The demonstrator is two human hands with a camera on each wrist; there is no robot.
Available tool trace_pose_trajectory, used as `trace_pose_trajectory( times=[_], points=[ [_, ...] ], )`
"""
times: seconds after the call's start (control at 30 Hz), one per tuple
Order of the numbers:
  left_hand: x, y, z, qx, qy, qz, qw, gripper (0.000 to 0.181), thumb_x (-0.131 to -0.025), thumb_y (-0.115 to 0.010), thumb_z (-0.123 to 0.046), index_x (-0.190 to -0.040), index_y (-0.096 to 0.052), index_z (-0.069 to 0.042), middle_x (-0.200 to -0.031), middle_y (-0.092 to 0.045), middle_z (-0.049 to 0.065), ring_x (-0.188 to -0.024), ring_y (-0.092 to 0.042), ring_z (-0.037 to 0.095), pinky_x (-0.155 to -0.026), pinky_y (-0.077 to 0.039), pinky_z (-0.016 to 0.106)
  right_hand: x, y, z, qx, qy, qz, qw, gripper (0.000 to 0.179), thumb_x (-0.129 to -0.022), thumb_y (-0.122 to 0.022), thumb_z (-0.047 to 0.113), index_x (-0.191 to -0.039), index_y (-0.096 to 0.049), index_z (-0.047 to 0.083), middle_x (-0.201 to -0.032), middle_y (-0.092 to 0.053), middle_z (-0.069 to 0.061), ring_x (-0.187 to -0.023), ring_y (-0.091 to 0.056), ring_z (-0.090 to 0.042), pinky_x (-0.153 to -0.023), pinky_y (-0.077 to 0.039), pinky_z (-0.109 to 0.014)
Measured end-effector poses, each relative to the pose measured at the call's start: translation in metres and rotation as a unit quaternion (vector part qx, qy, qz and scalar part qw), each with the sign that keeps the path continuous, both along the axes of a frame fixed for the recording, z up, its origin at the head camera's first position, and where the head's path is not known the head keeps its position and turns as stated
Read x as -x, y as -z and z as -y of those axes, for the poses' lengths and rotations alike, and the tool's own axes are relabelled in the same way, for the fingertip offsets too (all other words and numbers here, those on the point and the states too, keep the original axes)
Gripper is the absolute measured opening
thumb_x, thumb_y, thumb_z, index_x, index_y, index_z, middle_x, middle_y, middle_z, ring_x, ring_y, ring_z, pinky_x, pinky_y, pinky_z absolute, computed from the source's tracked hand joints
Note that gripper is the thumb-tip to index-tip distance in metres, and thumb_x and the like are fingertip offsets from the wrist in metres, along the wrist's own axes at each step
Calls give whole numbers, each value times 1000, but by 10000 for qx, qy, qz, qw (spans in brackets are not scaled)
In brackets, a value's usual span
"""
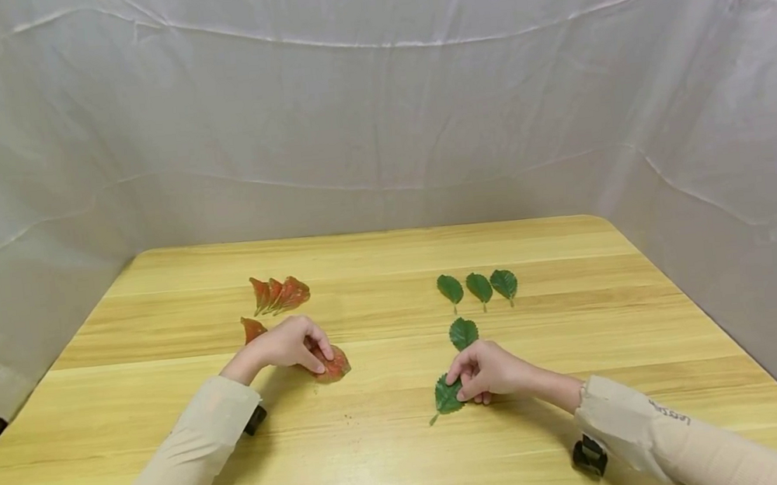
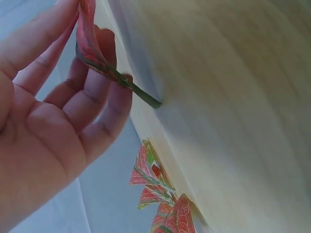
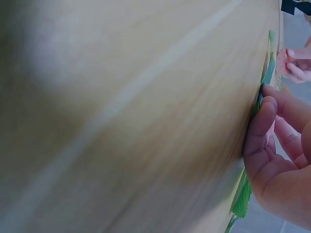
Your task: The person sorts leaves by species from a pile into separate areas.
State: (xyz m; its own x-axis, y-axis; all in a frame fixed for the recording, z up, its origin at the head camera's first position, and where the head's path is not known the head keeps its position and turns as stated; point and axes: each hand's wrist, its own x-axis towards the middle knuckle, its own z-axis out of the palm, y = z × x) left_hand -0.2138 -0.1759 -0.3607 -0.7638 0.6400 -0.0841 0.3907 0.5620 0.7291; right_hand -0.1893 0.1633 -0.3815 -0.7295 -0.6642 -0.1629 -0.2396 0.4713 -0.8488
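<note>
My left hand (image 1: 296,343) pinches a red leaf (image 1: 333,366) between thumb and fingers, low over the left half of the table. In the left wrist view the leaf's green stem (image 2: 141,93) points away from the fingers. Part of a second red leaf (image 1: 252,328) shows behind that hand; the rest is hidden. My right hand (image 1: 491,371) pinches the edge of a green toothed leaf (image 1: 447,396), whose stem points toward me. It is at the table surface in the right wrist view. Just beyond those fingers lies another green leaf (image 1: 463,332), its lower end covered.
Several red leaves (image 1: 283,294) overlap in a fan at the back left of the wooden table (image 1: 395,460). Three green leaves (image 1: 479,287) lie side by side at the back right. A pale cloth (image 1: 377,119) hangs behind the table and along both sides.
</note>
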Motion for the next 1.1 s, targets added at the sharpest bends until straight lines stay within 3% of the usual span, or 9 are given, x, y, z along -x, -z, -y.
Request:
trace_pose_trajectory(
  times=[0.17,0.63,0.83,1.1],
  points=[
    [0,0,2,8,12,-161,9999,7,-74,-68,5,-79,-67,0,-78,-64,3,-63,-52,8,-56,-46,22,0,-2,0,19,3,17,10000,14,-72,-68,-7,-85,-65,-5,-56,-56,-4,-43,-50,-11,-40,-46,-25],
    [0,-2,15,-205,-490,-466,9975,9,-79,-62,3,-84,-69,0,-86,-65,8,-76,-59,16,-65,-49,26,-1,-1,1,-78,-16,-129,9999,8,-75,-66,-5,-83,-65,-3,-55,-54,-3,-42,-49,-10,-40,-44,-23],
    [0,-2,23,-249,-920,-473,9943,9,-81,-62,1,-86,-69,-1,-89,-65,9,-79,-60,19,-66,-50,29,-2,-1,2,-90,19,-189,9998,9,-75,-71,4,-81,-66,-1,-54,-54,-3,-41,-49,-11,-40,-45,-24],
    [-2,-5,35,-308,-1350,-558,9888,10,-82,-60,2,-88,-69,3,-91,-65,15,-83,-60,24,-64,-49,30,-3,0,4,-233,-51,-456,9987,11,-72,-73,2,-79,-65,1,-53,-52,0,-42,-49,-11,-40,-45,-24]
  ],
)
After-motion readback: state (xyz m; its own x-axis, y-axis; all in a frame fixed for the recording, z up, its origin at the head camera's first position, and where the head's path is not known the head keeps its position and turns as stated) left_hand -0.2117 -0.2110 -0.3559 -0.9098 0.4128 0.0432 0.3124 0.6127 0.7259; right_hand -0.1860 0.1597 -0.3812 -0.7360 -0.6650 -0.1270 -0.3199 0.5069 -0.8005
